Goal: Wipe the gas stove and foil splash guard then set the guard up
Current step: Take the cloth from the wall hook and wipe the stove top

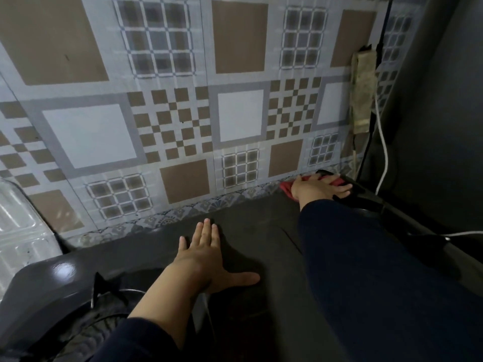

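The dark grey stone desk (248, 231) meets a wall of square-patterned tiles (167, 105). The left hand (206, 262) lies flat, fingers spread; the right hand (320, 189) presses a red cloth (287, 189).

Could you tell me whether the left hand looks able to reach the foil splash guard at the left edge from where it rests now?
Probably yes. The left hand lies flat and empty on the dark surface, and nothing visible stands between it and the foil splash guard, though the stove's raised corner sits nearby.

Head cam, down-fwd, prob. close
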Action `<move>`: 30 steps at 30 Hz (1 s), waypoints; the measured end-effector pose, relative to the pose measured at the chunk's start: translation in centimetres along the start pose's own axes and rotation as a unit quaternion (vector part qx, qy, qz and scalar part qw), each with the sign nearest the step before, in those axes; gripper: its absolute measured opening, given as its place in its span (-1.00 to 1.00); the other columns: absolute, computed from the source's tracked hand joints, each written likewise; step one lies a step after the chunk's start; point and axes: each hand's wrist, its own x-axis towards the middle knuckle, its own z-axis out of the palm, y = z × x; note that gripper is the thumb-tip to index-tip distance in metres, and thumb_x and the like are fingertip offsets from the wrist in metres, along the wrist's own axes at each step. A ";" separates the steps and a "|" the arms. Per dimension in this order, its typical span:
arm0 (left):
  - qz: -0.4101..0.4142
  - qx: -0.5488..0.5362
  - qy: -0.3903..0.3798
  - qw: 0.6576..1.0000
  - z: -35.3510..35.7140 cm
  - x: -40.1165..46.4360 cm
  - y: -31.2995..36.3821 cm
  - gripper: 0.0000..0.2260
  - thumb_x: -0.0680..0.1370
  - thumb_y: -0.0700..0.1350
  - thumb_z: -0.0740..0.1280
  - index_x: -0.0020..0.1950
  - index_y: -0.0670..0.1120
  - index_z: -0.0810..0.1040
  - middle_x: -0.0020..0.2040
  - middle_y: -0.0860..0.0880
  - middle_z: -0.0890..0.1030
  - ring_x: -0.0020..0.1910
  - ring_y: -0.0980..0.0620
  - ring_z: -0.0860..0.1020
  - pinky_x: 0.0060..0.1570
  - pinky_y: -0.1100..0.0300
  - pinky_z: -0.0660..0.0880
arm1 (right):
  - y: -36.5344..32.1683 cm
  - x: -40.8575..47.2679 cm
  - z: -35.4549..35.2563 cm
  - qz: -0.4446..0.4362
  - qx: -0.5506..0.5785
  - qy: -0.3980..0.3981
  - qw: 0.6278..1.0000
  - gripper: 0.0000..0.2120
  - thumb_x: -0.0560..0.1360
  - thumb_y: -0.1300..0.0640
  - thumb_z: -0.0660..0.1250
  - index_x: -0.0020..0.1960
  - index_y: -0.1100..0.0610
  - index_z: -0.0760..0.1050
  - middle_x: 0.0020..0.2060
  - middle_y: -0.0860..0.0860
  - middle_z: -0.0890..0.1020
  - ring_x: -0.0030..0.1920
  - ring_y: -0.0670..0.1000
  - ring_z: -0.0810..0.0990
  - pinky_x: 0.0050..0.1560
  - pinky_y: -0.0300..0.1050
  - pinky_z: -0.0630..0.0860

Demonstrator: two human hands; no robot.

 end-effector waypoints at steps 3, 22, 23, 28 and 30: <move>-0.006 0.006 0.000 1.000 -0.4 0.3 0.2 0.22 0.21 0.55 0.20 0.52 -0.13 -0.35 0.52 -0.05 -0.39 0.50 -0.03 -0.38 0.47 -0.15 -0.27 | -0.4 0.1 -0.3 -0.005 -0.001 0.003 1.000 -0.24 0.49 -0.39 -0.19 0.55 0.00 -0.19 0.53 0.22 -0.23 0.44 0.49 -0.21 0.41 0.43 -0.18; -0.052 0.025 0.085 0.995 0.6 -7.1 -2.0 -0.23 0.55 0.31 0.06 0.56 -0.14 -0.09 0.58 -0.09 -0.11 0.56 -0.03 -0.15 0.46 -0.18 -0.15 | 1.6 -17.7 5.8 -0.532 -0.019 -0.021 0.846 -0.54 0.62 -0.16 -0.15 0.51 -0.22 0.00 0.55 -0.18 -0.01 0.55 0.10 -0.13 0.50 0.13 -0.20; -0.049 0.019 0.094 0.994 1.0 -8.0 -2.0 -0.24 0.55 0.29 0.07 0.56 -0.14 -0.09 0.58 -0.09 -0.11 0.56 -0.02 -0.15 0.46 -0.18 -0.16 | 2.6 -18.7 5.9 -0.541 -0.017 -0.018 0.841 -0.55 0.62 -0.16 -0.14 0.51 -0.22 0.02 0.55 -0.19 0.00 0.55 0.09 -0.12 0.50 0.12 -0.19; -0.057 0.012 0.138 0.989 3.3 -11.7 -1.7 -0.25 0.56 0.28 0.05 0.56 -0.14 -0.11 0.58 -0.09 -0.14 0.56 -0.03 -0.17 0.45 -0.20 -0.18 | 8.2 -23.0 6.8 -0.566 0.001 0.012 0.824 -0.56 0.63 -0.14 -0.11 0.50 -0.21 0.08 0.54 -0.21 0.05 0.55 0.04 -0.06 0.51 0.05 -0.12; -0.055 0.008 0.146 0.988 4.1 -12.8 -1.3 -0.26 0.56 0.29 0.02 0.56 -0.15 -0.11 0.58 -0.10 -0.14 0.56 -0.03 -0.17 0.45 -0.22 -0.17 | 10.1 -24.2 7.1 -0.566 -0.003 0.018 0.824 -0.56 0.63 -0.13 -0.11 0.50 -0.20 0.07 0.54 -0.20 0.05 0.55 0.04 -0.05 0.51 0.05 -0.10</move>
